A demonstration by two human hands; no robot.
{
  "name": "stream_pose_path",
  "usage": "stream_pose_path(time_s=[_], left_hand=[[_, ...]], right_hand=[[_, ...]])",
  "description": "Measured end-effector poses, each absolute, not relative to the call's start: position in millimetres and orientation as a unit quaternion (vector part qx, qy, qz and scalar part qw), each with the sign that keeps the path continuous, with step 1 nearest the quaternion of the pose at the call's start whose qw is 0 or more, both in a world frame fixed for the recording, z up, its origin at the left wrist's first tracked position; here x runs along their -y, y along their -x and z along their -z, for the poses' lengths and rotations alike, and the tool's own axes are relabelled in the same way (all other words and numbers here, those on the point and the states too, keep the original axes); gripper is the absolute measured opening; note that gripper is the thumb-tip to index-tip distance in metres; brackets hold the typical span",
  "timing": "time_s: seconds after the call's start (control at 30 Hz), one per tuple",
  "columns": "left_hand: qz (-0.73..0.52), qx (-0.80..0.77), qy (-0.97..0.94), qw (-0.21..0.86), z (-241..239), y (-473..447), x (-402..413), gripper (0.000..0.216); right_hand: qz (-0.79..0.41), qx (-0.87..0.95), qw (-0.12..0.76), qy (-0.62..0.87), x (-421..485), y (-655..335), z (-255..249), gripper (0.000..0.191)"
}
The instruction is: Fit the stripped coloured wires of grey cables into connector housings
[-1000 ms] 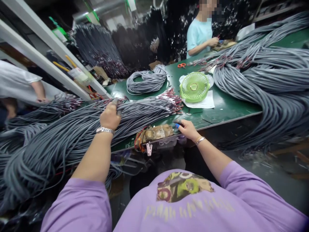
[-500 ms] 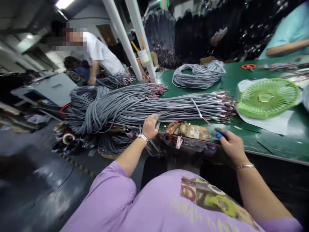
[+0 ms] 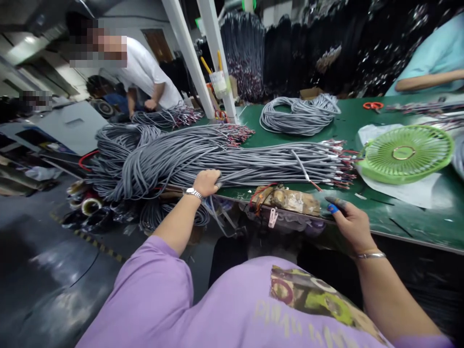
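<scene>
A long bundle of grey cables (image 3: 246, 164) lies along the bench, its stripped red and white wire ends (image 3: 342, 166) pointing right. At the bundle's near edge is my left hand (image 3: 206, 183), its fingers curled against the grey cables and partly hidden. My right hand (image 3: 351, 221) hovers by the front edge of the bench, thumb and forefinger stretched out with a small gap and nothing visible between them. Dark covers sit on its fingertips and a blue wrap on the thumb. Just left of it is a taped brown block (image 3: 290, 200). One cable (image 3: 302, 166) lies slantwise across the bundle.
A green fan (image 3: 406, 154) lies on white paper at the right. Behind the bundle are a coil of grey cable (image 3: 299, 113) and orange scissors (image 3: 373, 105). A pink clip (image 3: 272, 217) hangs at the bench edge. Co-workers stand at far left and far right.
My left hand has moved left along the near edge of the bundle. My right hand has shifted slightly right and down. The co-worker at the left now has both hands at the cables there.
</scene>
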State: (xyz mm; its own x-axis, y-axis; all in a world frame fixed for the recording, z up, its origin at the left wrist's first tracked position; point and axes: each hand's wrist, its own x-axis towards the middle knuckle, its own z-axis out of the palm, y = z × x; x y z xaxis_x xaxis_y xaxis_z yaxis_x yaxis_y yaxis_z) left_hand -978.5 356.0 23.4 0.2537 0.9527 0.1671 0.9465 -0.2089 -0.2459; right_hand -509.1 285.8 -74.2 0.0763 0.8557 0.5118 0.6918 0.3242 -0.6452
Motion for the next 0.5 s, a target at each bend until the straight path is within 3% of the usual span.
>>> stream_pose_path(time_s=[0.1, 0.33, 0.5], left_hand=[[-0.003, 0.591, 0.791, 0.155, -30, 981, -353, 0.024], [-0.046, 0.614, 0.783, 0.084, -41, 938, -360, 0.038], [-0.032, 0.627, 0.77, 0.118, -52, 876, -386, 0.031]], right_hand=[[-0.09, 0.679, 0.459, 0.566, -285, 509, 72, 0.035], [-0.066, 0.683, 0.435, 0.583, -290, 516, 72, 0.036], [-0.054, 0.685, 0.417, 0.595, -287, 523, 65, 0.032]])
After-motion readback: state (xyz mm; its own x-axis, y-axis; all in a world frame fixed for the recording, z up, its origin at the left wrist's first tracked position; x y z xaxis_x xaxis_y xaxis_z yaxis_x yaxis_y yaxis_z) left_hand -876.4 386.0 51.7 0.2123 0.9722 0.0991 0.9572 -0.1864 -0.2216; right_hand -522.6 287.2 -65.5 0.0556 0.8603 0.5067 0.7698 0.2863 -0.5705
